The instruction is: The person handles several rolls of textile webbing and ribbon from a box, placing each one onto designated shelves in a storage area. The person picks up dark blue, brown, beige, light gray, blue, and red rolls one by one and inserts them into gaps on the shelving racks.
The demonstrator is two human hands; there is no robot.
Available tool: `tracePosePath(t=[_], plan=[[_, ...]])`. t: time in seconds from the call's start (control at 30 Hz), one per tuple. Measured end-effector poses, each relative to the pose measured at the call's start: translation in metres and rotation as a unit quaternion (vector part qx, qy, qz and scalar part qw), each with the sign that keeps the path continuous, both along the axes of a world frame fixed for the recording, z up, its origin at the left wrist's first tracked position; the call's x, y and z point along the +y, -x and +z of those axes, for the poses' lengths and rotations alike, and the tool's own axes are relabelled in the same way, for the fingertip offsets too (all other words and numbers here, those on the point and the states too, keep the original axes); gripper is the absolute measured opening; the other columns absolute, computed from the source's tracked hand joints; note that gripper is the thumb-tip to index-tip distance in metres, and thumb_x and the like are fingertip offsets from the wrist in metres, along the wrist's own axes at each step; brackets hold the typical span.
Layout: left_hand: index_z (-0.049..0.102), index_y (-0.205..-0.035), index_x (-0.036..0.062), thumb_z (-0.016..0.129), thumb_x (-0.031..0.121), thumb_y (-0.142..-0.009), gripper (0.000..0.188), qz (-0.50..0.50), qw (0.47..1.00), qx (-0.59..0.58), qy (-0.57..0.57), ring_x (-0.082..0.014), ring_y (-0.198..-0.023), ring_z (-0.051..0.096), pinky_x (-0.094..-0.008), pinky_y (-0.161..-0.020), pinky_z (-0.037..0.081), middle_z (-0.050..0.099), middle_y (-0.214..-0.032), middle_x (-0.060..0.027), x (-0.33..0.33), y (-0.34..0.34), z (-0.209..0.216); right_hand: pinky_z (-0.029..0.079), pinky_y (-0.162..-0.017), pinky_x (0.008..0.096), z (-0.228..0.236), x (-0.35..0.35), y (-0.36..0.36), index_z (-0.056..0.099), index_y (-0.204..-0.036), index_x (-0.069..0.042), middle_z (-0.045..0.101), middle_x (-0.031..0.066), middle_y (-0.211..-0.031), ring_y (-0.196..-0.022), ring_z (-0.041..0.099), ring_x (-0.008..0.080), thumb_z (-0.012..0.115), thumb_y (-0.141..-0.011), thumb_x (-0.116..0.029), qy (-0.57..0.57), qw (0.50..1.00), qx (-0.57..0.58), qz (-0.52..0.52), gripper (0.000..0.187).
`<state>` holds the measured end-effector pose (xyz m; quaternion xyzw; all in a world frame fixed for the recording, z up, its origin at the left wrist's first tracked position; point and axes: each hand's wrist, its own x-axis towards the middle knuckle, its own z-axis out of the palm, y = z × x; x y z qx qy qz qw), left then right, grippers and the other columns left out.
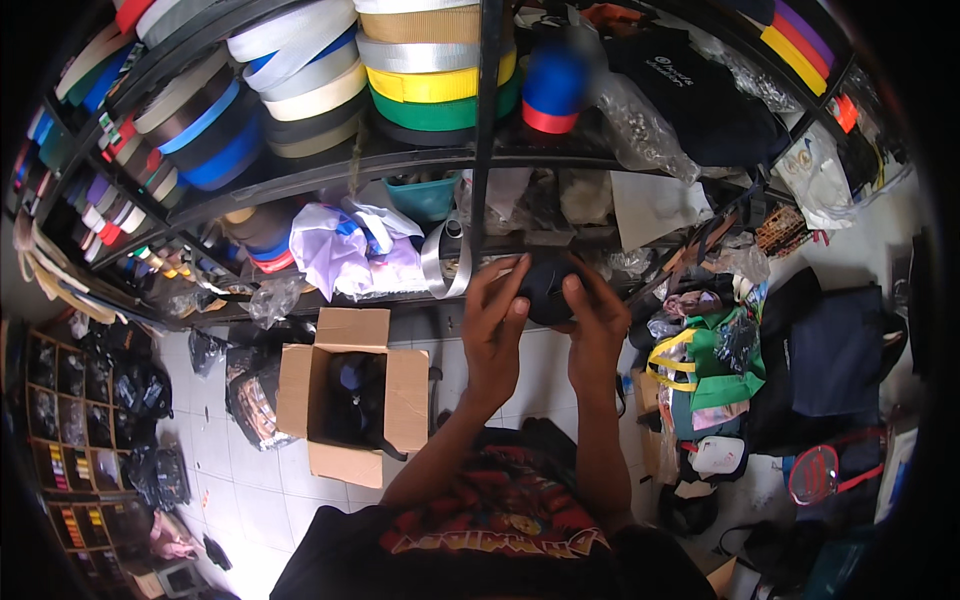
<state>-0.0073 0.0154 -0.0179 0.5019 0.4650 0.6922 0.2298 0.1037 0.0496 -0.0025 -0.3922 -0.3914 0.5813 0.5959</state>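
Between both hands, in front of the shelf, is a small round black roll (546, 287), which looks like wound strap. My left hand (494, 325) grips its left side, with fingers bent behind it and the thumb along its edge. From the other side my right hand (597, 322) closes round it, thumb on the near face. The fingers partly cover the roll, so its far side is hidden. Just left of my left hand, a loop of silver-grey ribbon (447, 262) hangs at the lower shelf.
Stacked webbing rolls (425, 85) in many colours fill the upper shelf (330, 170). An open cardboard box (407, 400) with dark items inside stands on the tiled floor (240, 490). To the right are a green bag (730, 365), a red racket (815, 474) and dark fabric (838, 350).
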Motion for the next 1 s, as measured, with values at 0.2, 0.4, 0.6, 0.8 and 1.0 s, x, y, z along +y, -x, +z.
tracePosePath(t=[0.2, 0.4, 0.6, 0.8, 1.0], plan=[[0.061, -0.128, -0.0008, 0.057, 0.012, -0.098, 0.033, -0.017, 1.0, 0.004, -0.01, -0.0213, -0.115, 0.056, -0.0313, -0.099, 0.043, 0.057, -0.122, -0.0116, 0.004, 0.016, 0.001, 0.06, -0.069, 0.0279, 0.004, -0.002, 0.017, 0.06, -0.121, 0.004, 0.068, 0.0113, -0.104, -0.09, 0.067, 0.0158, 0.073, -0.088, -0.023, 0.006, 0.999, 0.022, -0.032, 0.044], [0.066, -0.119, -0.0035, 0.063, -0.002, -0.088, 0.031, 0.006, 0.995, 0.078, -0.068, -0.0275, -0.111, 0.063, -0.034, -0.095, 0.048, 0.064, -0.118, -0.0168, 0.025, 0.023, 0.005, 0.06, -0.067, 0.0291, 0.005, 0.018, 0.012, 0.06, -0.12, 0.003, 0.067, 0.0099, -0.104, -0.087, 0.068, 0.0161, 0.07, -0.09, -0.024, 0.0, 0.998, 0.055, -0.007, 0.041], [0.054, -0.133, -0.005, 0.079, 0.0, -0.074, 0.064, 0.018, 0.972, 0.21, -0.101, -0.0308, -0.124, 0.057, -0.0383, -0.103, 0.046, 0.057, -0.134, -0.021, 0.052, -0.014, 0.011, 0.061, -0.064, 0.0295, 0.006, 0.05, -0.011, 0.062, -0.108, 0.003, 0.067, 0.0091, -0.1, -0.082, 0.069, 0.0152, 0.067, -0.093, -0.02, -0.013, 0.991, 0.131, -0.026, 0.028], [0.045, -0.137, -0.009, 0.076, -0.008, -0.071, 0.073, 0.099, 0.977, 0.164, -0.099, -0.0312, -0.124, 0.055, -0.0391, -0.104, 0.044, 0.054, -0.136, -0.0224, 0.092, -0.047, 0.007, 0.054, -0.074, 0.0245, 0.021, 0.087, -0.035, 0.055, -0.12, 0.007, 0.066, 0.0134, -0.109, -0.096, 0.066, 0.0154, 0.074, -0.087, -0.015, -0.062, 0.994, 0.084, 0.035, 0.044], [0.048, -0.137, -0.0046, 0.066, -0.004, -0.08, 0.059, 0.161, 0.963, 0.173, -0.131, -0.0322, -0.123, 0.052, -0.0382, -0.105, 0.039, 0.053, -0.131, -0.0206, 0.142, -0.05, 0.05, 0.052, -0.087, 0.037, 0.053, 0.139, -0.058, 0.05, -0.133, 0.003, 0.058, 0.0195, -0.124, -0.108, 0.063, 0.0302, 0.078, -0.081, -0.015, -0.314, 0.933, -0.167, 0.049, 0.063]])
